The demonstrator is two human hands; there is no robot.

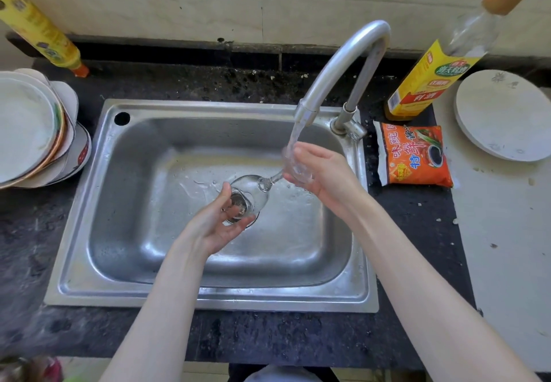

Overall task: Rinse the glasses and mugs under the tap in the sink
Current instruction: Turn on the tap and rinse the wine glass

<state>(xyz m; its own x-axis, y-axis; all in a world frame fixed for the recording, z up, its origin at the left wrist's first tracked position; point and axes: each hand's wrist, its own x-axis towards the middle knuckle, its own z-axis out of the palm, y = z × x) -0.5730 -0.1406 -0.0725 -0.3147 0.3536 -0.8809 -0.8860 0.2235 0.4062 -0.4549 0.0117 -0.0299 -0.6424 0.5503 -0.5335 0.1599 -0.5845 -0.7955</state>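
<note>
we are holding a stemmed wine glass (253, 186) on its side over the middle of the steel sink (98, 191), our forearms reaching in from the near edge. our left hand (219, 222) is cupping the bowl from below and the near side, palm up, fingers (238, 210) loosely curled round the rim end and showing through the glass, thumb rising along the bowl's left side. the bowl is hanging right above the drain. our right hand (320, 173) is sitting higher and further right, fingers bent round the foot of the glass, which is blurred by water, so we cannot tell exactly how the fingertips are lying on it. the glass's long axis is running from lower left to upper right, mouth pointing down-left toward us, foot pointing up-right toward the tap. water (293, 135) is falling from the spout of the curved tap (343, 62) onto the foot end and our right fingers. on the dark counter (208, 83) an orange sauce packet (414, 155) is lying right of the sink, a white plate (504, 113) further right, stacked plates (32, 128) to the left, and a yellow-labelled bottle (432, 80) behind the packet.
</note>
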